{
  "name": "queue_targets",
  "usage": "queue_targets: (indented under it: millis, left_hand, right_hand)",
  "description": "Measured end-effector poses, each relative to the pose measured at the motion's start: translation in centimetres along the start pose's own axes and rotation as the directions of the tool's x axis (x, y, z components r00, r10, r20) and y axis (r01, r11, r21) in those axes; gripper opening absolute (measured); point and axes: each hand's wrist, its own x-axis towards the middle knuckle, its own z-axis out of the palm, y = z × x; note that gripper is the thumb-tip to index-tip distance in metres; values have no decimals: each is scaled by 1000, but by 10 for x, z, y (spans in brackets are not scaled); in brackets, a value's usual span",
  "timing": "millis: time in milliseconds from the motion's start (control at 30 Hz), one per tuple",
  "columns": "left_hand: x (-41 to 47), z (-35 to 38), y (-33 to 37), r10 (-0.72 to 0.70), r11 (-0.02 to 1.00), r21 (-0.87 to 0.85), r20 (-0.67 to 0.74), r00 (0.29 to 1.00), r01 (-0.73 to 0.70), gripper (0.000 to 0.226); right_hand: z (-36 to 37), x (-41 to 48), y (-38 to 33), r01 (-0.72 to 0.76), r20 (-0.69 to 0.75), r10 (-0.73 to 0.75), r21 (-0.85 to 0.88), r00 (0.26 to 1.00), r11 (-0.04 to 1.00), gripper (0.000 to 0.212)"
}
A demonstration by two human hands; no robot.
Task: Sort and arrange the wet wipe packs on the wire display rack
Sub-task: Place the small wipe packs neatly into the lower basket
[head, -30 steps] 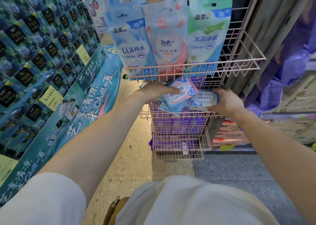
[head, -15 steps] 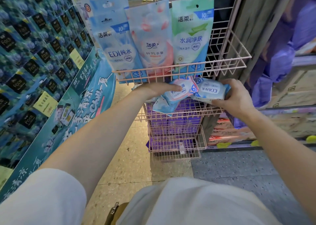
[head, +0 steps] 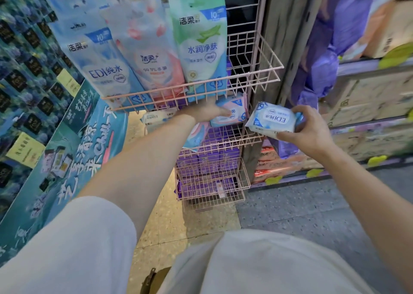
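Note:
A pink wire display rack (head: 263,70) holds three tall wipe bags in its top basket: a blue one (head: 96,54), a pink one (head: 152,54) and a green one (head: 201,43). Under that basket, my left hand (head: 205,112) reaches into the second tier and holds a small pink-and-blue wipe pack (head: 234,112). My right hand (head: 306,130) grips a small white-and-blue EDI wipe pack (head: 272,119) in the air just right of the rack, outside the wires. Another small pack (head: 156,117) lies at the left of the second tier.
Purple packs (head: 207,159) fill the lower baskets. A teal promotional display (head: 73,150) with dark boxed goods stands on the left. Cardboard cartons (head: 368,97) and purple bags (head: 324,70) sit on shelving to the right. The floor below is tiled.
My right hand has pulled the EDI pack out of the second tier, to the right and away from the rack. My left hand has pushed further in along the pink-and-blue pack.

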Motion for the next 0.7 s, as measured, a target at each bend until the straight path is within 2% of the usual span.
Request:
queue_targets:
  millis: [67,133,267,400,467,600,700]
  left_hand:
    - [8,7,-3,47,999,4,9,999,-47,65]
    - [14,16,-5,41,999,33,-2,999,-41,65]
    - [22,29,-4,58,983,178,-118,991,-37,65]
    - [20,33,2,137,916,394,-143,980,-70,61]
    - [19,38,4,124,889,456,-162,979,-37,67]
    - [11,40,8,58,906,418,-288,956,71,75]
    - [2,29,7,-7,912,387,-312,950,134,71]
  right_hand:
    - [0,0,3,3,20,-3,2,1000,1000,72]
    - [-1,0,4,2,43,-3,18,999,1000,74]
    - [-1,-2,2,-6,80,2,46,997,999,75]
    - [0,-5,-3,-18,128,4,107,992,994,74]
    - [0,-7,-8,-18,151,0,115,989,993,72]
    - [6,-10,-17,1,165,-23,135,986,991,67]
    - [14,-10,-24,13,175,-37,138,984,990,68]
